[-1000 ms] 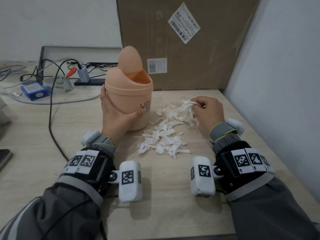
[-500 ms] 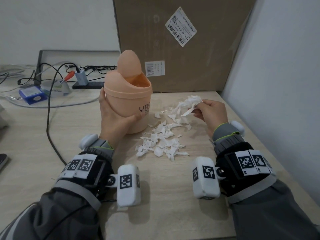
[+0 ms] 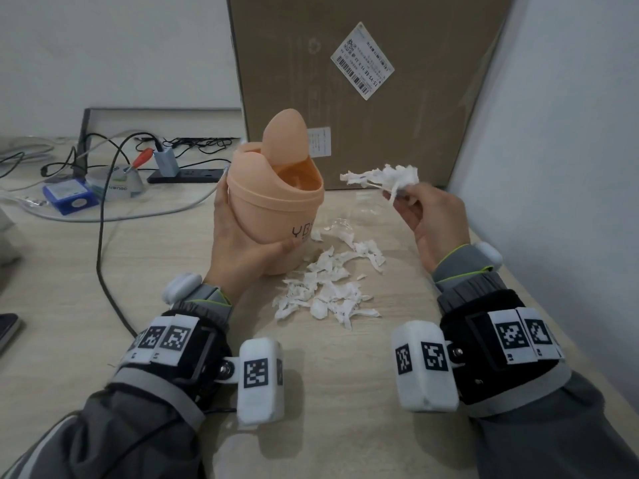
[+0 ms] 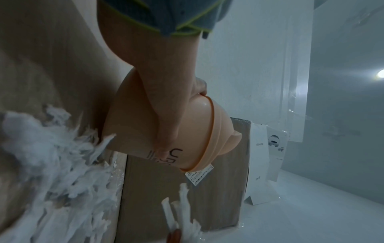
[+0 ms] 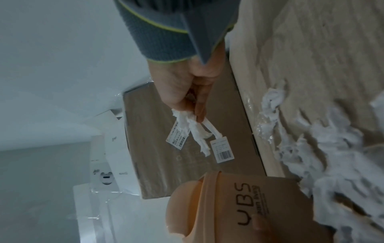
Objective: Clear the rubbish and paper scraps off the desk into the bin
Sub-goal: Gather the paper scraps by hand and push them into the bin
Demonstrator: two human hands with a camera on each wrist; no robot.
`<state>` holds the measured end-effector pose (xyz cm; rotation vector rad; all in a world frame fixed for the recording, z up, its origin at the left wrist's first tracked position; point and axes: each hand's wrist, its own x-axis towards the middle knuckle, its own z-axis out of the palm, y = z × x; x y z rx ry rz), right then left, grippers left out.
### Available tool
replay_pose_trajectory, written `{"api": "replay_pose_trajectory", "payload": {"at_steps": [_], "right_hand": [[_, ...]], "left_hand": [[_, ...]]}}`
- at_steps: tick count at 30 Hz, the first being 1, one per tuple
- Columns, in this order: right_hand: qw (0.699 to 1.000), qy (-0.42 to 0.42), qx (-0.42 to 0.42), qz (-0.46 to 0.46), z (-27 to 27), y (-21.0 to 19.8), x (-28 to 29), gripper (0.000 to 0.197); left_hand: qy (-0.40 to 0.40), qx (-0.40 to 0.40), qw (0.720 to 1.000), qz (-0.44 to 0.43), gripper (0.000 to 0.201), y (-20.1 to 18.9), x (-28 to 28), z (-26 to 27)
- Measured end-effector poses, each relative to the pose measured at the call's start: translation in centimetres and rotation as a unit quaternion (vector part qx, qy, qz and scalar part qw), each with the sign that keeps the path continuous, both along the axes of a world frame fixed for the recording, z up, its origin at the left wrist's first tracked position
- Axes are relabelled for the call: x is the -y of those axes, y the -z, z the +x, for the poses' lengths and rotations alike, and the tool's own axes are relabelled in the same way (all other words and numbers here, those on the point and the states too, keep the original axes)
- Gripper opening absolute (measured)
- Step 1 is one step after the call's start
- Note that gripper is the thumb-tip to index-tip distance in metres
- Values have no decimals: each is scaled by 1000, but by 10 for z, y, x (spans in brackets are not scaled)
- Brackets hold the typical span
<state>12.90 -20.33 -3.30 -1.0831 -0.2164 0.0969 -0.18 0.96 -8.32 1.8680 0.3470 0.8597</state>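
A small peach bin [image 3: 276, 202] with its swing lid tipped up stands on the desk, and my left hand [image 3: 242, 250] grips its side [image 4: 166, 121]. My right hand [image 3: 428, 216] pinches a bunch of torn white paper scraps [image 3: 383, 178] in the air, to the right of the bin's open mouth and above the desk. In the right wrist view the scraps [image 5: 195, 126] hang from the fingertips [image 5: 199, 111]. A pile of white paper scraps [image 3: 328, 285] lies on the desk just right of the bin's base.
A large cardboard box [image 3: 363, 81] stands against the back, right behind the bin. A grey wall [image 3: 560, 167] closes the right side. Cables [image 3: 103, 236], a blue box [image 3: 69, 198] and a power strip [image 3: 186, 174] lie at the back left.
My right hand has lifted a bunch of scraps from the pile, up and toward the bin's mouth. My left hand has stayed on the bin.
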Motion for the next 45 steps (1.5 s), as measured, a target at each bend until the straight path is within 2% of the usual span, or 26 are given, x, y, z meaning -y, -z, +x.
{"api": "replay_pose_trajectory", "payload": {"at_steps": [2, 6, 12, 16, 21, 23, 25, 27, 29, 31, 34, 36, 37, 42, 45], "right_hand": [[1000, -17, 0, 3, -2, -4, 1, 19], [995, -25, 79, -49, -5, -1, -2, 13], [993, 4, 110, -39, -14, -6, -5, 15], [980, 22, 180, -80, -22, -8, -13, 15], [928, 31, 320, -186, -33, -8, -25, 15], [899, 40, 365, -239, -36, -7, -29, 14], [878, 43, 378, -291, -39, -8, -30, 14], [874, 31, 370, -315, -40, -11, -29, 14], [849, 14, 383, -364, -41, -15, -27, 5], [818, -11, 394, -418, -41, -16, -24, 14], [803, -21, 412, -431, -41, -14, -23, 24], [808, 16, 436, -396, -39, -11, -23, 40], [817, 36, 442, -368, -39, -12, -23, 42], [846, 119, 444, -272, -30, -10, -17, 28], [849, 92, 423, -302, -28, -7, -18, 29]], "left_hand": [[9, 4, 1000, 2, 137, 0, 1, -1], [31, 6, 999, 11, 137, -3, 3, -2], [74, 2, 997, 37, 138, -5, 6, 0], [101, 14, 993, 51, 136, -4, 8, 2], [131, 30, 989, 57, 131, -5, 11, 3], [139, 33, 988, 54, 129, -6, 12, 3], [139, 31, 988, 56, 127, -6, 13, 2], [138, 27, 988, 64, 126, -7, 13, 2], [139, 26, 987, 71, 126, -7, 14, 1], [139, 30, 987, 76, 126, -7, 14, 2], [137, 34, 988, 65, 130, -5, 13, 3], [136, 41, 988, 54, 131, -3, 12, 4], [134, 45, 989, 50, 131, -2, 11, 5], [111, 44, 992, 45, 136, 2, 5, 7], [110, 40, 992, 48, 136, 2, 6, 7]]}}
